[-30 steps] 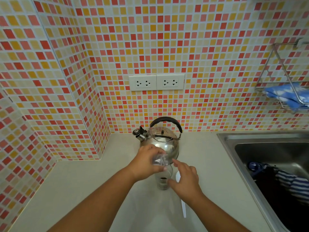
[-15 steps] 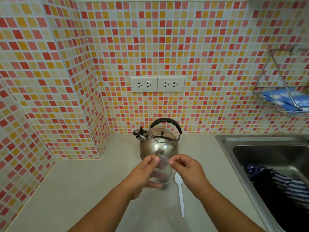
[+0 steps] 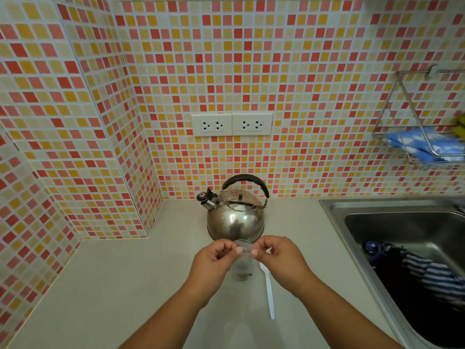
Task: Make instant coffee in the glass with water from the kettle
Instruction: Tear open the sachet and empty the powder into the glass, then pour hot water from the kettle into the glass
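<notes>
We are holding both hands over the beige countertop, just in front of the steel whistling kettle. Our left hand and our right hand are each pinching one end of a small clear packet, thumb against forefinger, so both hands are closed on it and the packet is stretching between them. What the packet contains we cannot tell; it is too small and too transparent.

Directly below the packet the glass is standing upright on the counter, partly hidden by our left fingers. Something dark is lying at its bottom. A white plastic spoon is lying flat on the counter just to the right of the glass, its bowl pointing toward the kettle and partly tucked under our right hand, its handle pointing back at us.

The kettle is sitting closed on the counter against the tiled wall, its black handle standing up and its spout pointing left. Two double wall sockets are sitting in the mosaic above it.

To the right, a stainless sink is holding a dark heap of cloth with a blue-and-white striped piece. Above it a wire rack on the wall is carrying a blue patterned cloth.
</notes>
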